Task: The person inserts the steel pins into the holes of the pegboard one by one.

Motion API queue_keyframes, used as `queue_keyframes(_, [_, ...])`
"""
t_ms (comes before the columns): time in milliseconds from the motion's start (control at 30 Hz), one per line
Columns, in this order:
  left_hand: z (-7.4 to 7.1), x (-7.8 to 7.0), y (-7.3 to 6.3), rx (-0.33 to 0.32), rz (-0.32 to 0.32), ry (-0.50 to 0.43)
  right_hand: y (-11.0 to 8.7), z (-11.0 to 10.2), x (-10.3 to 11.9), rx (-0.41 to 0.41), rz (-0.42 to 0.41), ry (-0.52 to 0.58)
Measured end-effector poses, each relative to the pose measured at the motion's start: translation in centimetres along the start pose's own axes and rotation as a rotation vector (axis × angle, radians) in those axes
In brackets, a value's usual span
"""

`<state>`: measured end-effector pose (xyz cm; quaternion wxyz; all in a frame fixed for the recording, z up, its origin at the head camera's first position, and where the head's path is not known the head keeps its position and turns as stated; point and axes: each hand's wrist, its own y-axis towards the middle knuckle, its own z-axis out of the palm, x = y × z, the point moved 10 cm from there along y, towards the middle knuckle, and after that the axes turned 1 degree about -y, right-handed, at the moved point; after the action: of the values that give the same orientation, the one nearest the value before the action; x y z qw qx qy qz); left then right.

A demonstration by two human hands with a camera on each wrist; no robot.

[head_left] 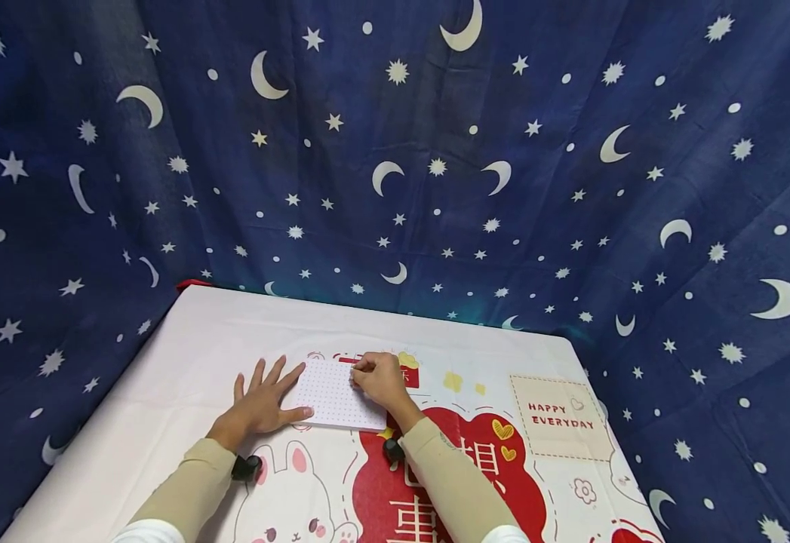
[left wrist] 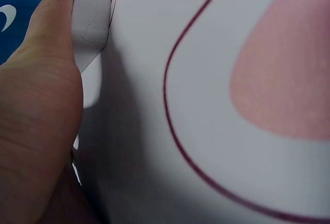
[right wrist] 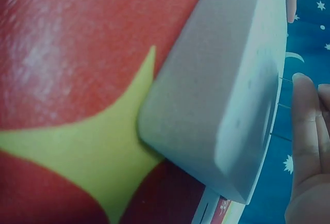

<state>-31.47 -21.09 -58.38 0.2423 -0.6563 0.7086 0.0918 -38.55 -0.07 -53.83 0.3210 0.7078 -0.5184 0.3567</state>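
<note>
A white block-shaped board (head_left: pixel 330 400) with a grid of small dots lies flat on the table. My left hand (head_left: pixel 262 403) rests at its left side with fingers spread, fingertips at the upper left corner and thumb along the lower left edge. Over the board's upper right part, my right hand (head_left: pixel 381 379) is bent down, thumb and forefinger pinched together. In the right wrist view several thin pins (right wrist: pixel 281 137) stand out of the board's face, right by the right fingers (right wrist: pixel 305 126). What the fingertips pinch looks like one such pin, mostly hidden.
The table has a printed cloth (head_left: pixel 232 332) with a rabbit, red shapes and a HAPPY EVERYDAY panel (head_left: pixel 560 418). A dark blue curtain (head_left: pixel 340 151) with moons and stars hangs behind and at both sides. Small black devices (head_left: pixel 247 467) are strapped at the wrists.
</note>
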Motion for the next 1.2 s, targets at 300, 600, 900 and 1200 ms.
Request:
queue_keyframes(300, [0.1, -0.5, 0.0, 0.002, -0.001, 0.019, -0.4, 0.0, -0.1, -0.008, -0.014, -0.102])
queue_keyframes(600, [0.4, -0.6, -0.2, 0.001, 0.015, -0.026, -0.5, 0.3, -0.1, -0.012, -0.031, -0.170])
queue_keyframes(900, [0.2, -0.4, -0.1, -0.005, 0.037, -0.063, -0.4, 0.5, 0.3, -0.023, -0.026, -0.207])
queue_keyframes(1200, [-0.2, 0.0, -0.1, -0.004, 0.017, -0.018, -0.4, 0.9, 0.3, 0.000, 0.014, -0.209])
